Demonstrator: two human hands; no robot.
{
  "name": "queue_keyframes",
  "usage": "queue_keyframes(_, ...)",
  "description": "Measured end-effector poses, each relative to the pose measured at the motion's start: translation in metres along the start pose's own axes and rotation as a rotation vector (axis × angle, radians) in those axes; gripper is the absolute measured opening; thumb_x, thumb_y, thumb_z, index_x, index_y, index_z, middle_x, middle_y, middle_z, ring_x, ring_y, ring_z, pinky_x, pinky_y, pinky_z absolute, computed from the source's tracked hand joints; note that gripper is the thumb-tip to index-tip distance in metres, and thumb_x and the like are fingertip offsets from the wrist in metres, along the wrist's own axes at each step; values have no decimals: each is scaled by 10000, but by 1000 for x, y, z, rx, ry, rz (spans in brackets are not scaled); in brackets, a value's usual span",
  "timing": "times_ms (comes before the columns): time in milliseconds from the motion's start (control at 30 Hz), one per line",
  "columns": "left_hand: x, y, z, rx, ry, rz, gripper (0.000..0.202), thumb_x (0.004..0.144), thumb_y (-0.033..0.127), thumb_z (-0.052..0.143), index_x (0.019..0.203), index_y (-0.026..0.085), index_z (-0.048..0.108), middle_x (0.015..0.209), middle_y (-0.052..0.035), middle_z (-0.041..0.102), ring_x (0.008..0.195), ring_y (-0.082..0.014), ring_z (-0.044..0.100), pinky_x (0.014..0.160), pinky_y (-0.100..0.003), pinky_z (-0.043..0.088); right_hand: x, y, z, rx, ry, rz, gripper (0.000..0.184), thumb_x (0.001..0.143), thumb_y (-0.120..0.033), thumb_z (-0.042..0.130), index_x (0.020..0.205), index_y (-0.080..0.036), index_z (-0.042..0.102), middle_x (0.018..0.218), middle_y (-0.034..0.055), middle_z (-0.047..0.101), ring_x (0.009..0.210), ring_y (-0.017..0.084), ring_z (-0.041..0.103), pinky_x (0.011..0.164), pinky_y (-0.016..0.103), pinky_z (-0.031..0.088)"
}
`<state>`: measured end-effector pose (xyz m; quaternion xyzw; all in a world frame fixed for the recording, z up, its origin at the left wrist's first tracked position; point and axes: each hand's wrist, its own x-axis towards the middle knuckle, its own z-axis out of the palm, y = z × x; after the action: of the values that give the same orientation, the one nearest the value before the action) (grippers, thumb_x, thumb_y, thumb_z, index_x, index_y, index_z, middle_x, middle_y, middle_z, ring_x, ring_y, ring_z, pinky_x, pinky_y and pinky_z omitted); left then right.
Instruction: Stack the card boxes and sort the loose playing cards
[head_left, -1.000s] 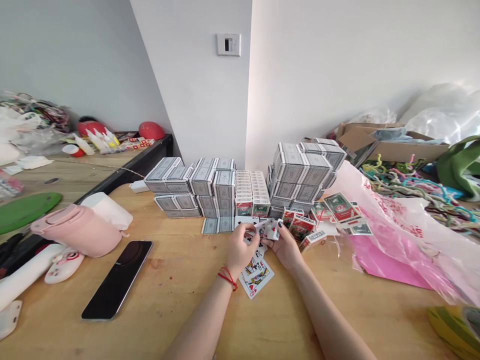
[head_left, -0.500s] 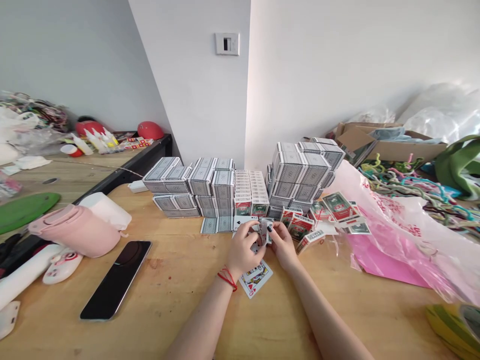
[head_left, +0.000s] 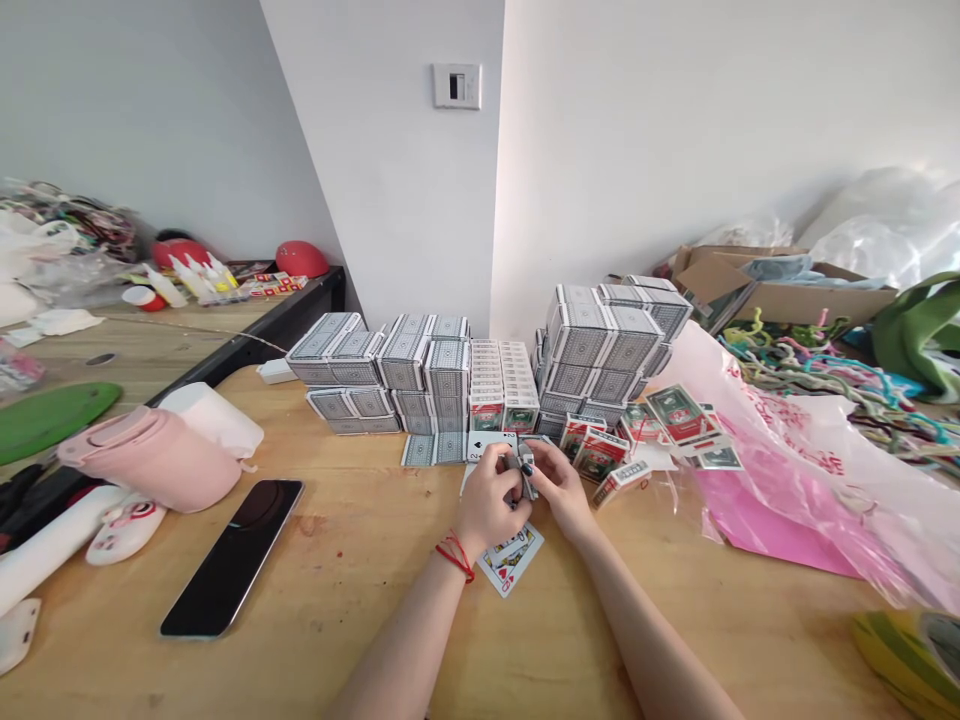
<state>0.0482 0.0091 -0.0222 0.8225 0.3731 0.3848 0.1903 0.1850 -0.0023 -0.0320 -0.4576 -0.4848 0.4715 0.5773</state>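
My left hand, with a red string at the wrist, is closed around a small bent playing card. From the other side my right hand pinches the same card, its dark-nailed thumb pressed on it. Fingers hide much of the card. Below my left hand lies a face-up queen of hearts, overlapping another card. Just beyond the fingers a two of spades lies face up beside grey-backed cards. Blocks built from folded cards stand at the left and right.
Small card boxes stand stacked between the blocks; red and green ones lie to the right. A phone and a pink tumbler are left. Pink plastic wrapping and yellow tape are right.
The card between my hands has turned, now showing its grey patterned back. My right fingers have spread around its far side and the thumb has shifted slightly left and down.
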Motion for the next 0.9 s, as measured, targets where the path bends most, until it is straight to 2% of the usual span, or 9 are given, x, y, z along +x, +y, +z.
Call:
queue_keyframes(367, -1, 1, 3, -12, 41, -10, 172, 581, 94, 518, 515, 161, 374, 900, -44, 441, 576, -77, 429, 543, -242, 389, 1, 8, -3, -8, -88, 37, 493, 678, -427, 649, 1111, -225, 528, 1110, 79, 581, 1047, 272, 524, 914, 429, 394)
queue_keyframes(667, -1, 1, 4, 19, 48, -7, 169, 564, 104, 522, 485, 158, 382, 925, -47, 480, 552, -72, 415, 538, -248, 376, 1, 2, -3, 33, -120, 12, 471, 687, -465, 628, 1093, -244, 537, 1060, 62, 584, 1014, 256, 529, 896, 401, 399)
queue_keyframes(900, -2, 1, 4, 54, 62, 12, 164, 555, 101, 523, 473, 159, 392, 920, -44, 489, 536, -70, 404, 532, -255, 369, 1, 0, -3, 53, -96, 67, 443, 663, -456, 650, 1044, -247, 566, 972, 43, 604, 990, 255, 534, 863, 395, 415)
